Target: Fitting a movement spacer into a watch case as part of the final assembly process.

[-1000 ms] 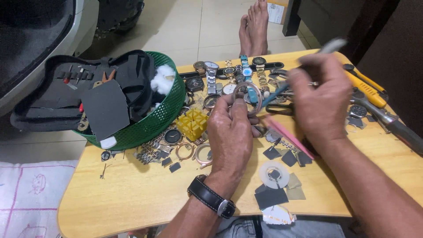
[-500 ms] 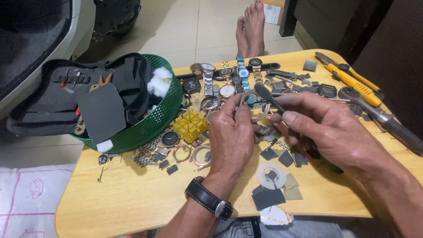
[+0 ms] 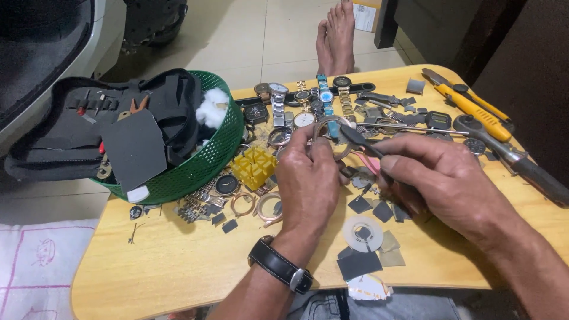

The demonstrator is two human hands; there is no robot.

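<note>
- Crowded wooden counter [image 3: 178, 261] over tiled floor; bare feet [image 3: 335, 35] visible beyond far edge.
- Left hand [image 3: 308, 184]: grip closed on a round metal watch case [image 3: 329, 131], pinched between fingertips, raised just above counter centre.
- Right hand [image 3: 441, 178]: grip closed on a thin dark tool [image 3: 355, 137], held pen-style, tip at case rim; exact contact point too small to confirm.
- Risk, tool slip: likely if tip skates off rim under pressure. Result: scratched case or a jab to the left fingertips directly behind the case.
- Risk, dropped case: held by fingertips only. Fall would land among loose watches [image 3: 308, 104] and small dark square pieces [image 3: 373, 207] directly below, scattering them.
- Risk, lost small parts: loose rings [image 3: 242, 204] and scraps lie near front edge; a sweep of either forearm could push them to the floor.
- Risk, sleeve-level snag: yellow case holder block [image 3: 253, 166] and green basket [image 3: 207, 160] with black tool pouch [image 3: 95, 130] sit just beside left wrist; an abrupt elbow move could shift them.
- Yellow-handled tool [image 3: 471, 106] and heavy wrench [image 3: 515, 160] lie near right edge, well apart from the work; roll-off possible if counter is jolted.
</note>
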